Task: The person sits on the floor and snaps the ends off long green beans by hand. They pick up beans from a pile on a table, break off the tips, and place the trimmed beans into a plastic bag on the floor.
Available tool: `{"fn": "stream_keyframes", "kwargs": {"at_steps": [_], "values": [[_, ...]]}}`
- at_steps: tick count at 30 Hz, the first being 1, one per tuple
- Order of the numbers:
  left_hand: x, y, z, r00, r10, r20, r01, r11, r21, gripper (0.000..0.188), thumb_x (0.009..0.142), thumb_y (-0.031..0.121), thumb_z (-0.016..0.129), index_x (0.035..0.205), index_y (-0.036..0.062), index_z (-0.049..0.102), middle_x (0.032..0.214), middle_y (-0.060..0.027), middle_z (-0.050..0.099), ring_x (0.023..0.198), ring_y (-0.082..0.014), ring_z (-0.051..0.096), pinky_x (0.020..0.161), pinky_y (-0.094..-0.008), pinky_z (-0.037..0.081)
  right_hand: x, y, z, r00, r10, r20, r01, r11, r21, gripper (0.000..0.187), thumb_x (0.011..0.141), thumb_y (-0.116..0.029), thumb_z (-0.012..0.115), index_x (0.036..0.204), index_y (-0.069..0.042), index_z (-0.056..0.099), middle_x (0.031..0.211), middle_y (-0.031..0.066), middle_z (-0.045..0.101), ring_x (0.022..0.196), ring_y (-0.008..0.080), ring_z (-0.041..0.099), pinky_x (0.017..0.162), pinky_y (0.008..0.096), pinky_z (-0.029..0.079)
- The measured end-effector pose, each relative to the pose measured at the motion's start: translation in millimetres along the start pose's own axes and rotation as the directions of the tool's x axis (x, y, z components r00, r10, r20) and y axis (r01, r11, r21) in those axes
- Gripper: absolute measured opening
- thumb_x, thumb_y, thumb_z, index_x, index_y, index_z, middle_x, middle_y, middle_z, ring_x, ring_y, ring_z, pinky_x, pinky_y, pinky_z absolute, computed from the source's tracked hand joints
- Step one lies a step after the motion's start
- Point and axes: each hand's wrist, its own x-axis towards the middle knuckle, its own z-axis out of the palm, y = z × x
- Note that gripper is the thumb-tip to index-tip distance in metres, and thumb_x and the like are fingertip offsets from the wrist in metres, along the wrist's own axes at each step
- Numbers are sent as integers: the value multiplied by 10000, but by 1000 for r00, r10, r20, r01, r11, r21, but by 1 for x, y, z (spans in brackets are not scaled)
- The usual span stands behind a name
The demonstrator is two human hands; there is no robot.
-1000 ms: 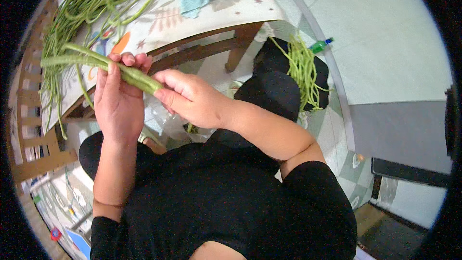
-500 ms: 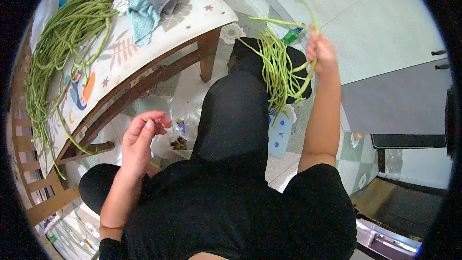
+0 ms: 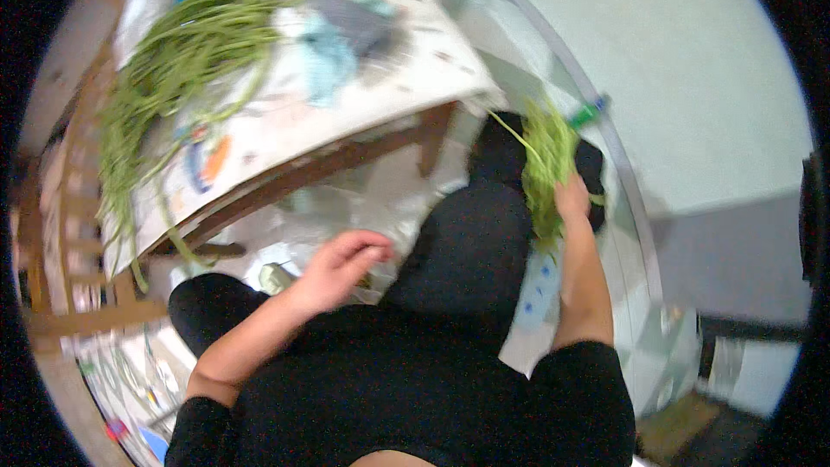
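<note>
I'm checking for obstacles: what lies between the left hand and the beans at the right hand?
The head view shows the black-clad knee between the left hand and those beans.

Wooden table (image 3: 346,157) with patterned white cover (image 3: 411,86), slatted wooden rails (image 3: 85,246) at left, pale-and-green tiled floor (image 3: 512,76)

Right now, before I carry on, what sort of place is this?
Probably a home, perhaps a living or dining area: a wooden table wears a brightly printed cover, long green beans lie heaped on it, and slatted wooden furniture stands alongside.
</note>
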Motion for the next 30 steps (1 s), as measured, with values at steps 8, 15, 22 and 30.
{"fn": "stream_keyframes", "kwargs": {"at_steps": [8, 15, 22, 30], "values": [[5, 48, -62, 908, 381, -173, -294, 875, 384, 184, 856, 136, 484, 983, 20, 549, 912, -60, 584, 856, -134, 543, 772, -269, 430, -6, -46, -34, 996, -67, -59, 63, 996, -68, 465, 840, -293, 474, 1177, 21, 417, 1250, 192, 373, 1157, 325, 346, 955, 381, 294], [32, 94, -181, 641, 550, -535, -136, 768, 626, 206, 840, 154, 485, 926, -8, 580, 905, -81, 593, 817, -161, 557, 729, -278, 438, -89, -230, -113, 834, -533, -143, 456, 519, 723, 206, 862, -102, 453, 1021, 3, 532, 984, 69, 565, 909, 154, 529, 822, 262, 403], [70, 121, -279, 577, 737, -351, 325, 188, 927, 384, 764, 83, 463, 1147, 53, 458, 1229, -111, 416, 1142, -290, 377, 927, -370, 340, -192, -373, -115, 460, -882, 98, -20, 100, 995, 210, 881, -106, 423, 1004, 26, 531, 920, 90, 593, 836, 136, 560, 756, 248, 443], [89, 138, -305, 740, 581, -339, 514, -164, 842, 438, 700, 65, 519, 1134, 99, 472, 1213, -91, 409, 1168, -304, 329, 1005, -449, 211, -205, -386, -47, 288, -905, 313, -177, 271, 946, 202, 872, -121, 434, 994, 3, 537, 881, 80, 593, 787, 131, 552, 711, 254, 435]]}}
